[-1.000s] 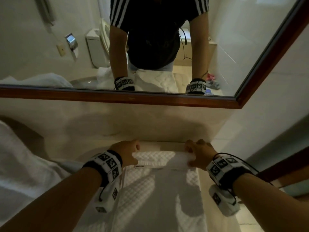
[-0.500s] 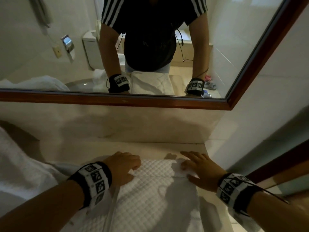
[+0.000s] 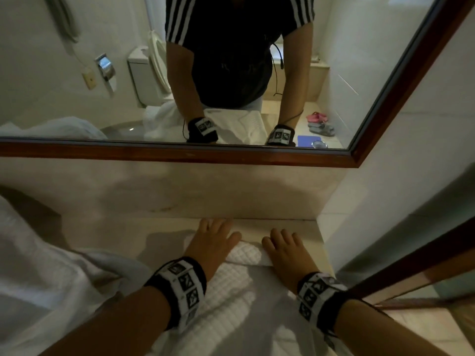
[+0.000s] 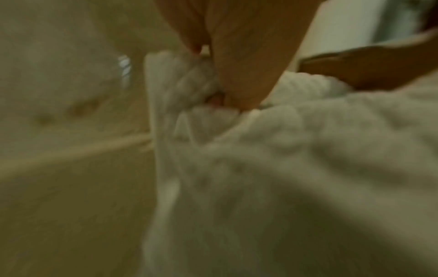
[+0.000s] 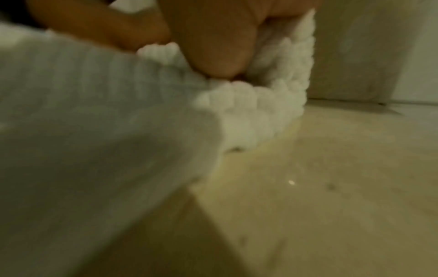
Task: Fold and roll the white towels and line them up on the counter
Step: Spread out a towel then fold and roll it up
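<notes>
A white waffle towel lies lengthwise on the beige counter, its far end turned into a small roll. My left hand and right hand rest side by side on that roll, with fingers straight and spread over it toward the back wall. In the left wrist view the left thumb pushes into the near side of the rolled towel. The right wrist view shows the right thumb pressed against the bumpy rolled edge. Both wrist views are blurred.
A heap of loose white towels fills the left of the counter. The backsplash and wood-framed mirror stand just beyond the fingers. A tiled wall closes the right side, close to the counter's right edge.
A second ago both hands gripped the towel's far edge, lifted. They laid it down, flattened, and now press on a small roll at that end, a little farther forward.
</notes>
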A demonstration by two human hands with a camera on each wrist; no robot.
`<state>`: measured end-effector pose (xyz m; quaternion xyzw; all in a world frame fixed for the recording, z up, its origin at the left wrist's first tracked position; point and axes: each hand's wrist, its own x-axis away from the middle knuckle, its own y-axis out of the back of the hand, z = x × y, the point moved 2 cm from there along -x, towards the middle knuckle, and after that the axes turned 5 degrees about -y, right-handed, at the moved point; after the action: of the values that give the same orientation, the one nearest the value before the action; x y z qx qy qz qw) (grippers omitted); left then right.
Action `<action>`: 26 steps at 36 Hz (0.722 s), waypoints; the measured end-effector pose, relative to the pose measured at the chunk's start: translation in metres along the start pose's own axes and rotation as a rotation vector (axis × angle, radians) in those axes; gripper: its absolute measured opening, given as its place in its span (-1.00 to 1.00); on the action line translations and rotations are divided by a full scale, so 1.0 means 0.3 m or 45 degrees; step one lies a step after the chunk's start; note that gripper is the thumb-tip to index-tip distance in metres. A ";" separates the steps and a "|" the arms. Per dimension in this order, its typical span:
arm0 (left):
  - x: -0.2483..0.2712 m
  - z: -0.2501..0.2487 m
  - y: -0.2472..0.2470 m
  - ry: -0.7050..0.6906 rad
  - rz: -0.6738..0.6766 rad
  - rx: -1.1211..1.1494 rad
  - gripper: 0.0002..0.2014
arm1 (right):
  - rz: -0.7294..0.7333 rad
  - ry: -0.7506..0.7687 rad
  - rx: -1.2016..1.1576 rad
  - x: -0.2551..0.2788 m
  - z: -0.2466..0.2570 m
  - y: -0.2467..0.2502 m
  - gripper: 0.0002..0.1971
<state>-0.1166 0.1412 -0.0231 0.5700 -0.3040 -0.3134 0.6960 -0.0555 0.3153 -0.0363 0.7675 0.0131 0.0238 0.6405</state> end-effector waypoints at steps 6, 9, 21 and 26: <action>-0.014 0.041 0.031 0.176 0.783 0.908 -0.45 | -0.137 0.095 0.042 0.076 0.023 -0.017 -0.50; -0.017 0.048 0.038 0.270 0.841 1.102 -0.33 | 0.027 0.090 -0.029 0.093 0.007 -0.024 -0.48; -0.010 -0.004 0.029 -0.146 0.307 0.498 -0.49 | 0.943 -0.243 -0.610 -0.017 -0.074 0.049 -0.37; -0.003 0.033 0.027 -0.122 0.101 0.335 -0.56 | 0.561 -0.116 -0.501 -0.070 -0.029 0.045 -0.48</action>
<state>-0.1241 0.1371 -0.0135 0.6281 -0.3977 -0.2700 0.6119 -0.0770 0.3205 -0.0220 0.6133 -0.1874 0.1300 0.7562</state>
